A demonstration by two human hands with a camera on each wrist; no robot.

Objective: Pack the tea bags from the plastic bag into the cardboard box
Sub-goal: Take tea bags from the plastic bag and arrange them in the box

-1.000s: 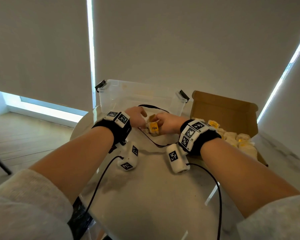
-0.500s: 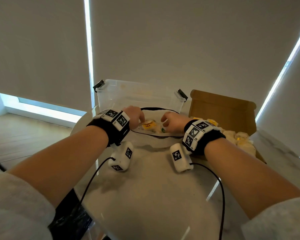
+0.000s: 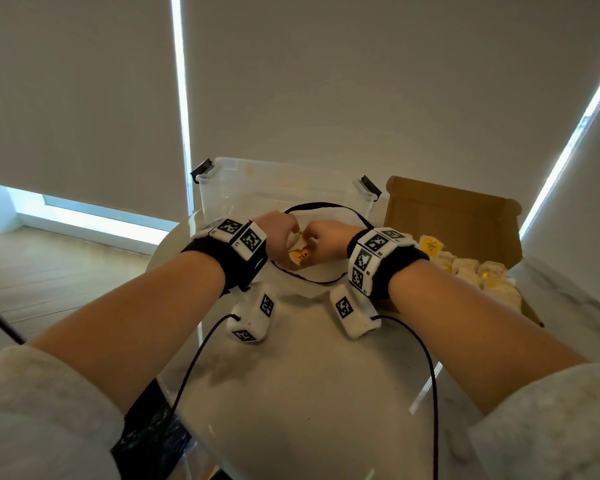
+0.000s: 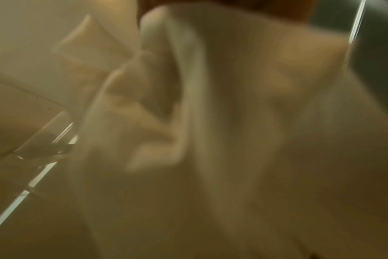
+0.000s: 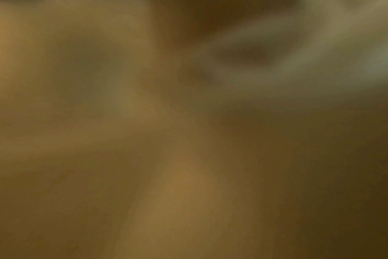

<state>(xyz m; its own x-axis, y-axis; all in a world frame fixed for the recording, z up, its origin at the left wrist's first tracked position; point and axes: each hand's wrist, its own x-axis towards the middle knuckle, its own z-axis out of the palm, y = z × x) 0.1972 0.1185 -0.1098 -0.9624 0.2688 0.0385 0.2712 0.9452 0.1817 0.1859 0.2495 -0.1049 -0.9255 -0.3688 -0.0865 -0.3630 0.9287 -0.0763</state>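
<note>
Both hands meet at the far middle of the round worktop (image 3: 302,393), over the plastic bag (image 3: 321,270) with its black-rimmed mouth. The left hand (image 3: 278,232) and right hand (image 3: 328,235) are curled knuckle to knuckle. Between them sits a tea bag (image 3: 302,255) with a yellow tag marked "TEA"; the fingers of both hands are bent round it, though which hand bears it cannot be told from the head view. Both wrist views are blurred; nothing can be read from them.

The cardboard box (image 3: 447,220) stands open at the far right edge of the worktop, lid raised, with packed tea bags (image 3: 482,278) lying inside. A clear plastic tub (image 3: 281,183) with black latches stands at the far edge, just behind the plastic bag. Black cables (image 3: 430,393) trail across the near worktop.
</note>
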